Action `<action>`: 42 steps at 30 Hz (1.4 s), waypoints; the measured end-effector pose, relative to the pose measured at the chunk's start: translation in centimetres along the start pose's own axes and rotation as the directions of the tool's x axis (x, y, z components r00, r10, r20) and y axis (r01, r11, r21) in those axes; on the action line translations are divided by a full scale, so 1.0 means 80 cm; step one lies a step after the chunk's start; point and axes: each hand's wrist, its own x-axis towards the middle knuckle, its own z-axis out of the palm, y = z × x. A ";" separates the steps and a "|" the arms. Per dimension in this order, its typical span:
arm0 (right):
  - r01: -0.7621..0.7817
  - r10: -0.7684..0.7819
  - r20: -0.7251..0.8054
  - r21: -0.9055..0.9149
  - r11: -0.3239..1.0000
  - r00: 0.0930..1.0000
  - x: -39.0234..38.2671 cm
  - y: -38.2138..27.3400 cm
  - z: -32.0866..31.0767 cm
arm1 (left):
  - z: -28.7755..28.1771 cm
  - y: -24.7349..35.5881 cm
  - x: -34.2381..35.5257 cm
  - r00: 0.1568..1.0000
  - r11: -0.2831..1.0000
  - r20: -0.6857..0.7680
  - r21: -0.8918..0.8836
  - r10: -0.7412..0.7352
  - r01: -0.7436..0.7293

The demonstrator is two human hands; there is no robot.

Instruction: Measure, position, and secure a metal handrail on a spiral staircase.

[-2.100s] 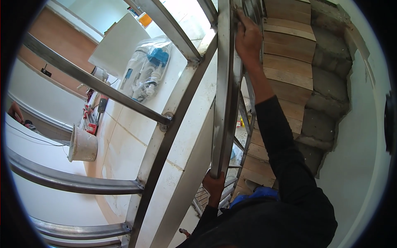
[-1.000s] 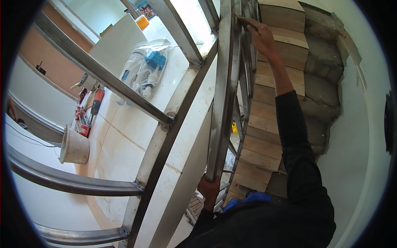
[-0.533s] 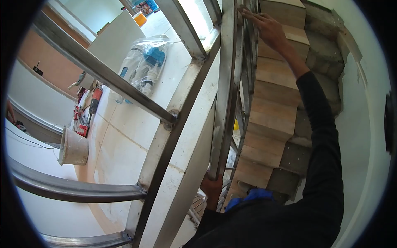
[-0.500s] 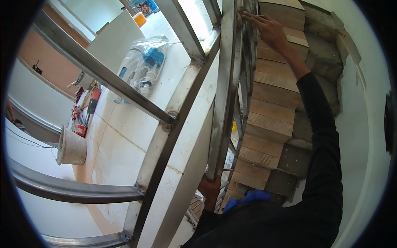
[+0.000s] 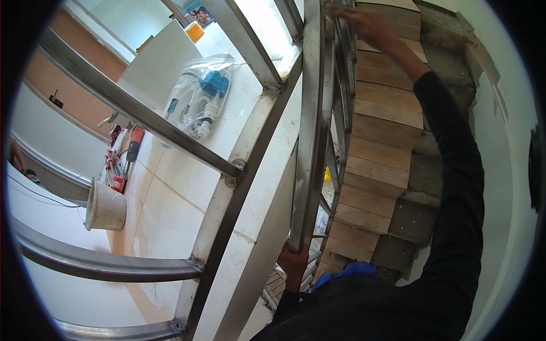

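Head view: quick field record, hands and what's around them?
left hand: grips lower end of steel post
right hand: stretched up, on top of railing
stairs: wooden treads, right of railing
floor: pale tiles below
bucket: on floor, far left
bag of plumbing parts: on floor
hand tools: near bucket

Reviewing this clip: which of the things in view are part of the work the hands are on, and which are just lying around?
In hand:
- steel stair railing: left hand grips its lower end, right hand reaches its top
- wooden stair treads alongside it

Lying about, on the tiled floor below:
- white bucket
- clear bag of plumbing parts
- red hand tools
- white board
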 end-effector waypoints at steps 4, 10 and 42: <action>-0.180 0.179 0.012 0.126 0.976 0.984 0.011 -0.019 -0.008 | 0.001 -0.008 -0.001 0.997 0.998 0.040 0.035 -0.063 0.061; -0.179 0.167 0.084 0.165 0.970 0.982 0.012 -0.032 -0.011 | -0.008 0.002 0.006 0.991 0.992 0.043 0.003 -0.127 0.127; -0.385 0.480 0.311 0.921 0.059 0.820 -0.006 -0.093 -0.091 | -0.005 0.014 0.008 0.994 0.994 0.036 0.035 -0.101 0.100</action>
